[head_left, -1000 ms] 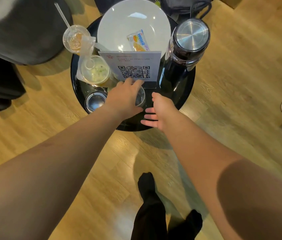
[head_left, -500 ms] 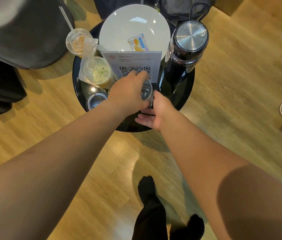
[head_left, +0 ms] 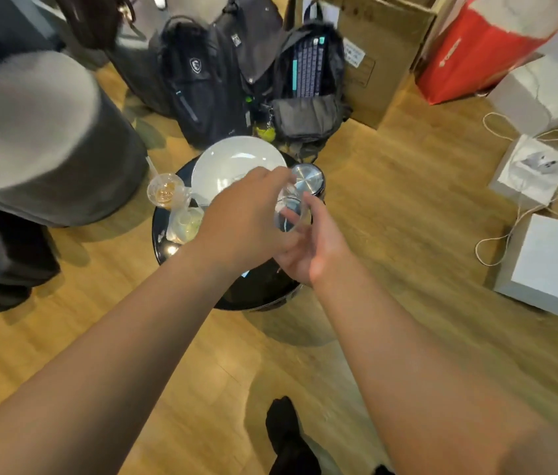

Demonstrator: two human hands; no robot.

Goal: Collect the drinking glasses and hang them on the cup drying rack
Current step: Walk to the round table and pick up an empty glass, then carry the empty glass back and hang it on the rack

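Observation:
A clear drinking glass (head_left: 289, 207) is held up above the round black table (head_left: 260, 289), tilted and blurred by motion. My left hand (head_left: 246, 221) grips it from the left, with the fingers over its upper part. My right hand (head_left: 318, 248) cups its lower part from the right: the thumb lies along the glass's side and the fingers show through it. No cup drying rack is in view.
On the table stand a white plate (head_left: 233, 162), a steel-lidded flask (head_left: 308, 176) and two plastic drink cups (head_left: 164, 190). A grey seat (head_left: 41, 138) is at the left, backpacks (head_left: 202, 80) and a cardboard box (head_left: 383, 46) behind, white boxes with cords (head_left: 555, 262) at the right.
My left hand has lifted the glass off the table and my right hand has come up around its lower part. The view has swung up and back, showing the bags and boxes.

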